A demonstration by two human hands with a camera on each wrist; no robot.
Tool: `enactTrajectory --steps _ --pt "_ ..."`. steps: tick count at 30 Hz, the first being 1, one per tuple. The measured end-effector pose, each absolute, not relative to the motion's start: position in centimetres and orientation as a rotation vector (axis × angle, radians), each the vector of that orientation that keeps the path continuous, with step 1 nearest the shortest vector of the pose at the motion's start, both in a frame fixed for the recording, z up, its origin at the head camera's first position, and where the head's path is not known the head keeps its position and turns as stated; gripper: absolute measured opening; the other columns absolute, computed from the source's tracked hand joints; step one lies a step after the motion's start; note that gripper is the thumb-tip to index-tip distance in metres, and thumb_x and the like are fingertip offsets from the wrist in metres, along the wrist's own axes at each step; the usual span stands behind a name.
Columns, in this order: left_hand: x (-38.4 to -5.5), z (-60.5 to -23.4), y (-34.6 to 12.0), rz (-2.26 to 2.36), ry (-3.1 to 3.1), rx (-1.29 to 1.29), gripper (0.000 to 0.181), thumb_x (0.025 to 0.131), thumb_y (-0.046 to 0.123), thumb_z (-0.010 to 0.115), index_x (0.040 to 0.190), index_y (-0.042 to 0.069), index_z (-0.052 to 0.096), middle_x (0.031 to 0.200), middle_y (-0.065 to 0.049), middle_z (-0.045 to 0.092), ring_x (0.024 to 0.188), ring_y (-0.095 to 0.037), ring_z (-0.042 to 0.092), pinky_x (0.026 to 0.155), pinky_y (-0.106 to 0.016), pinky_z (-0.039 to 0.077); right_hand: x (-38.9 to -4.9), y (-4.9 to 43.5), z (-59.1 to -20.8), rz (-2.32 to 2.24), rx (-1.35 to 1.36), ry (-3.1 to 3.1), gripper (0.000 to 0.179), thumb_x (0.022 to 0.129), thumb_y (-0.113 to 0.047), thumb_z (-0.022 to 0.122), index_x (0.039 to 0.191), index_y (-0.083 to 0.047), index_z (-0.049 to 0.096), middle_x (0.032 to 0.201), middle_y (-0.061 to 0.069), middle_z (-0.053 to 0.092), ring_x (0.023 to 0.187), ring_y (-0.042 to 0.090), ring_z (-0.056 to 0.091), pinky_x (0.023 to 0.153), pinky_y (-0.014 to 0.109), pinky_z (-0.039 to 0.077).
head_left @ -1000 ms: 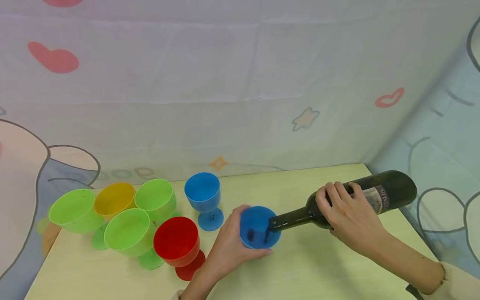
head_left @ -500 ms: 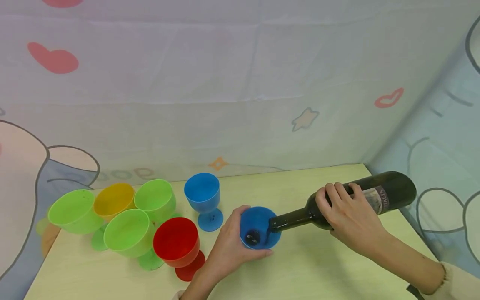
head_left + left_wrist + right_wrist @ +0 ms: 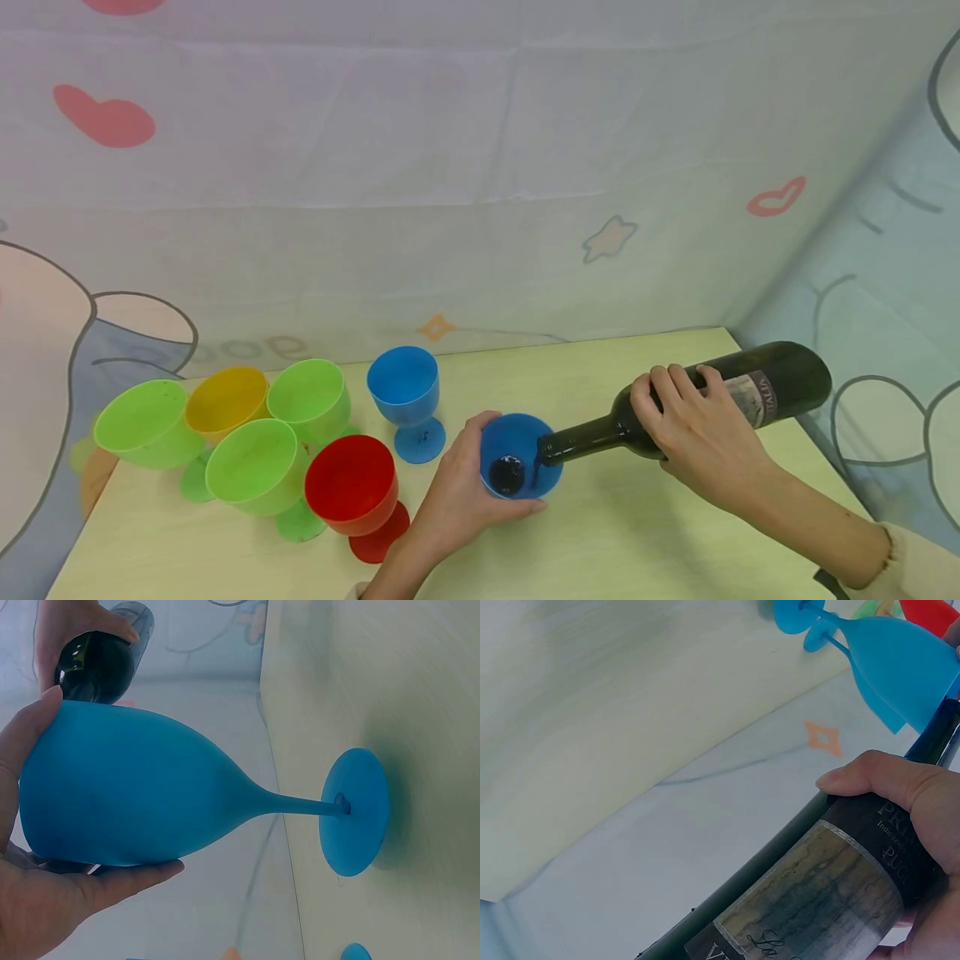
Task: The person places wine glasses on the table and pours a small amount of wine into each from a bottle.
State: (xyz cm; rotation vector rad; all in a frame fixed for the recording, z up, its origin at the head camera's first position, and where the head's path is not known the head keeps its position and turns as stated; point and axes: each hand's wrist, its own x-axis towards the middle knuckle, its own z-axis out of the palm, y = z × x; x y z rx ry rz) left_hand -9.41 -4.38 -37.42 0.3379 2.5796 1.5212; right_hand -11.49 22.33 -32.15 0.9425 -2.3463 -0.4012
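Note:
My left hand [image 3: 467, 492] grips a blue plastic goblet [image 3: 517, 433] by its bowl, the thumb on the near side and the fingers on the far side. In the left wrist view the stem and round foot [image 3: 356, 812] show close to the table; whether the foot touches it I cannot tell. My right hand [image 3: 697, 429] is wrapped round a dark green wine bottle [image 3: 795, 375], tilted with its mouth over the goblet's right rim. A thin dark stream runs from the mouth into the bowl, where dark liquid [image 3: 507, 473] lies at the bottom. The bottle's label [image 3: 810, 892] shows in the right wrist view.
Left of my left hand stand a red goblet [image 3: 352, 483], a second blue goblet [image 3: 405, 400], a yellow goblet [image 3: 228, 404] and several green goblets [image 3: 258, 467], grouped closely on the pale table [image 3: 600, 533]. A printed cloth backdrop [image 3: 465, 275] rises behind the table.
The dark liquid in the blue goblet has spread from a small patch to a wider round pool. Both hands and the bottle have stayed nearly still.

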Motion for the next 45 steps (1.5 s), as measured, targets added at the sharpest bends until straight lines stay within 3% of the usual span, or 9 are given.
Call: enactTrajectory --steps 27,45 --pt "-9.4 -37.4 -4.4 1.549 2.542 0.335 0.091 0.062 0.035 0.083 0.134 0.01 0.033 0.129 -0.012 0.044 0.118 -0.034 0.04 0.081 -0.049 0.048 -11.1 22.2 -32.3 -0.374 0.907 -2.42 0.088 0.034 -0.034 0.09 0.099 0.006 0.045 0.087 0.02 0.048 0.076 0.034 0.051 0.063 0.051 0.044" --pt "-9.3 -37.5 -4.6 1.59 2.501 0.332 0.09 0.062 0.036 0.082 0.133 0.011 0.034 0.128 -0.011 0.046 0.117 -0.034 0.041 0.08 -0.048 0.048 -10.8 22.7 -34.0 -0.236 0.83 -2.513 0.073 0.042 -0.025 0.083 0.097 0.004 0.045 0.088 0.02 0.053 0.079 0.035 0.054 0.061 0.05 0.045"
